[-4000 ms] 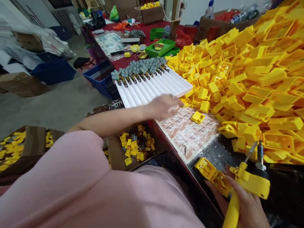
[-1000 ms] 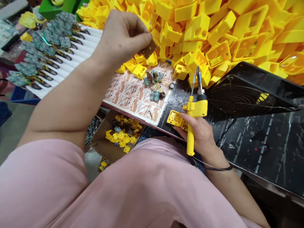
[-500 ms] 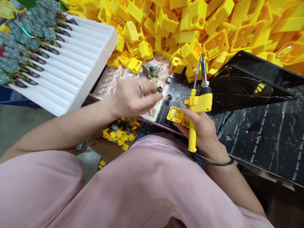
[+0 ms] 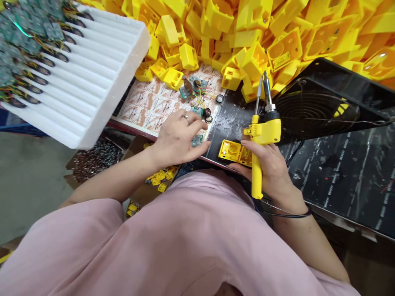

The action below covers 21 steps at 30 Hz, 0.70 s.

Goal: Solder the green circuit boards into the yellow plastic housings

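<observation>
My left hand lies low over the bench's near edge, thumb and fingers apart. A small green circuit board shows in the gap between thumb and fingers. Just past the fingertips are two small round black speakers, with another green board partly hidden by the hand. My right hand is wrapped round a yellow soldering gun, its metal tip and feed tube pointing away from me. Beneath that hand, a yellow plastic casing sits open side up at the bench edge; the fingers partly cover it.
Yellow casings are heaped along the back. At left, a grooved white foam block carries rows of wired boards with speakers. A black fan stands at right. More wired boards lie ahead; boxes of parts sit below the bench.
My left hand has drawn back toward me and its fingers have spread. Two round speakers now lie together by its fingertips. My right hand keeps the soldering gun, shifted slightly right in view.
</observation>
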Motion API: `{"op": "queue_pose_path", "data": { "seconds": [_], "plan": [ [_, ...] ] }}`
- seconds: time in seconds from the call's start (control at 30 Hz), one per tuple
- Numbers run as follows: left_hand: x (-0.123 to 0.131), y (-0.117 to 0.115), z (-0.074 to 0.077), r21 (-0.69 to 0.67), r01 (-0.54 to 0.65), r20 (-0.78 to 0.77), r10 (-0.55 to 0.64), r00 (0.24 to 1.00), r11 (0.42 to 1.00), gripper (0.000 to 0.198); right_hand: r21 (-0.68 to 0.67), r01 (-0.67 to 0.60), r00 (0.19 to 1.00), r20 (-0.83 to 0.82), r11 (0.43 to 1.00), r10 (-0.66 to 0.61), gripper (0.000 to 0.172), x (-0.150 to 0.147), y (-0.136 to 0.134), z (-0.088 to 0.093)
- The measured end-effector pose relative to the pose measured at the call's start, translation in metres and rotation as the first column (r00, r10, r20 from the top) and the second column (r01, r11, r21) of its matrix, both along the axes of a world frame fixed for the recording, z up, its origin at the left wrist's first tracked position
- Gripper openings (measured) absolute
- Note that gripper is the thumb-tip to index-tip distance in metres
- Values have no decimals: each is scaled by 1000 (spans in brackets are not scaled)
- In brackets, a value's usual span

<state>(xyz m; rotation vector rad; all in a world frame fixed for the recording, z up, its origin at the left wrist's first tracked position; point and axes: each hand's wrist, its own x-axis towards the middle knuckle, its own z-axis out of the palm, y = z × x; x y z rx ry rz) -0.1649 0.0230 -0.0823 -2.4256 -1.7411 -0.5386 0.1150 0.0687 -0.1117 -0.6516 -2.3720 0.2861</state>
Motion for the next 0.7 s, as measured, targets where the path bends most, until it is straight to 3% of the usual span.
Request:
{"op": "queue_pose_path", "data": {
  "seconds": [0.13, 0.23, 0.33, 0.53, 0.7],
  "plan": [
    [24, 7, -7, -9, -61, -194, 58, 979, 998, 34, -7, -2, 1000, 7, 1000, 2, 68, 1, -1, 0],
    [26, 11, -13, -82, -81, -193, 64, 979, 993, 24, 6, -15, 1000, 9, 1000, 15, 68, 3, -1, 1],
    [17, 10, -19, -122, -46, -100, 33, 994, 991, 19, 3, -9, 1000, 16, 1000, 9, 68, 4, -2, 1],
    [0, 0, -19, 23, 67, 210, -70, 975, 997, 22, 28, 6, 999, 38, 1000, -7, 51, -16, 0, -3],
    [2, -1, -16, -108, 116, 345, -72, 936, 987, 20, 120, 57, 995, -86, 991, -46, 38, -23, -1, 14]
  ]
}}
